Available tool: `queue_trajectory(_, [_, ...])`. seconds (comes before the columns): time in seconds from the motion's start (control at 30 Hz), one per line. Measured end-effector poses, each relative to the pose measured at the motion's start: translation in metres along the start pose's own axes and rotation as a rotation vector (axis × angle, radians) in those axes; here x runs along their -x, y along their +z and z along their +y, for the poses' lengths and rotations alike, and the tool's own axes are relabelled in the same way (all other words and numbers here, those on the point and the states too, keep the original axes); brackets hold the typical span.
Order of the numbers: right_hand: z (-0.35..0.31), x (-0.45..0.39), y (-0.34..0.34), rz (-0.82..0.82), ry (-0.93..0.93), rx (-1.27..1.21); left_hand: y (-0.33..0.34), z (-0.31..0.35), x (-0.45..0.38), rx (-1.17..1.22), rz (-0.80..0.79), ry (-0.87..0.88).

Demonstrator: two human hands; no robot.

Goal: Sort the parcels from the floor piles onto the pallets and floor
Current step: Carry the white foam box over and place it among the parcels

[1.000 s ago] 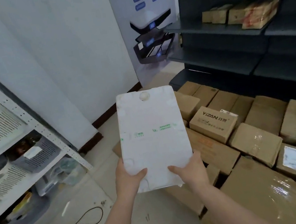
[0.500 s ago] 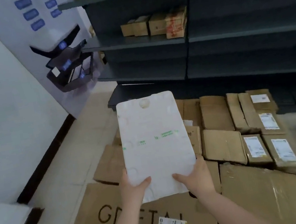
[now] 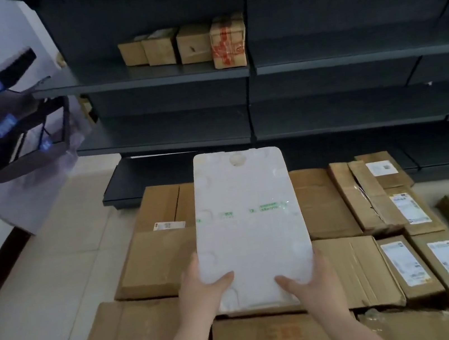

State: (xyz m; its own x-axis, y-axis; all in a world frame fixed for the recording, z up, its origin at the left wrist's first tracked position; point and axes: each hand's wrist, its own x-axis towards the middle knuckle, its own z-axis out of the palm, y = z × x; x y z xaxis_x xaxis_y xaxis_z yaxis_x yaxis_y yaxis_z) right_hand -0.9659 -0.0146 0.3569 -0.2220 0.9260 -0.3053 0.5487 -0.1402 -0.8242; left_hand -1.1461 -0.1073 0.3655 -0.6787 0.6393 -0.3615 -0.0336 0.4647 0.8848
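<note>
I hold the white foam parcel (image 3: pixel 248 225) at centre frame, my left hand (image 3: pixel 204 290) and right hand (image 3: pixel 314 282) gripping its near corners, thumbs on top, above the cardboard boxes (image 3: pixel 350 264) on the floor.

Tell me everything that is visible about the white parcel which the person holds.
The white parcel is a flat rectangle with rounded corners, and its surface looks like foam with shallow round dents. A thin line of small green print crosses its middle, too blurred to read. It is held up, long side pointing away, above the brown boxes on the floor. The left hand and the right hand grip its near corners, thumbs on top. Nothing else touches it.
</note>
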Motion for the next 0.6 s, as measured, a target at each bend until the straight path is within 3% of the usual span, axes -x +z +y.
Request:
queue_trajectory(0.27, [0.006, -0.160, 0.011, 0.086, -0.131, -0.096, 0.082, 0.013, -0.148, -0.025, -0.067, 0.145])
queue_trajectory(0.6, [0.057, -0.276, 0.052, 0.077, -0.172, 0.025, 0.140, -0.032, -0.254, -0.099, -0.048, 0.124])
